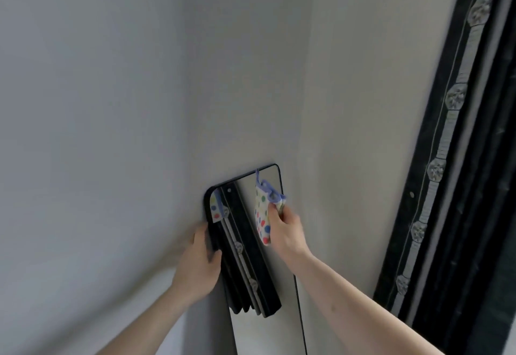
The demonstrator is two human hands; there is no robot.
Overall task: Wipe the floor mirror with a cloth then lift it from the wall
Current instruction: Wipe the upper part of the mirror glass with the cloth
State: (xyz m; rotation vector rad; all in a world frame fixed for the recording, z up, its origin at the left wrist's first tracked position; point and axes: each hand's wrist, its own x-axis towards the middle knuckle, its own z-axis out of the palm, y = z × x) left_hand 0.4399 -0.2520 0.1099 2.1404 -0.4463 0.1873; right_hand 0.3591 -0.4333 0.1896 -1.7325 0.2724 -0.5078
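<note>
Pale wall (111, 103) backs the floor mirror (272, 265): rigid, fragile glass. Your left hand (199, 259) clamps its left edge; right hand (284, 229) pinches the soft cloth (262, 215).

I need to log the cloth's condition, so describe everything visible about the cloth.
The cloth is white with red, blue and green dots and a lilac-blue trim with a loop at the top. It looks soft and hangs crumpled, lying against the upper glass of the mirror. The right hand pinches its right edge. Its reflection shows at the mirror's top left corner.
</note>
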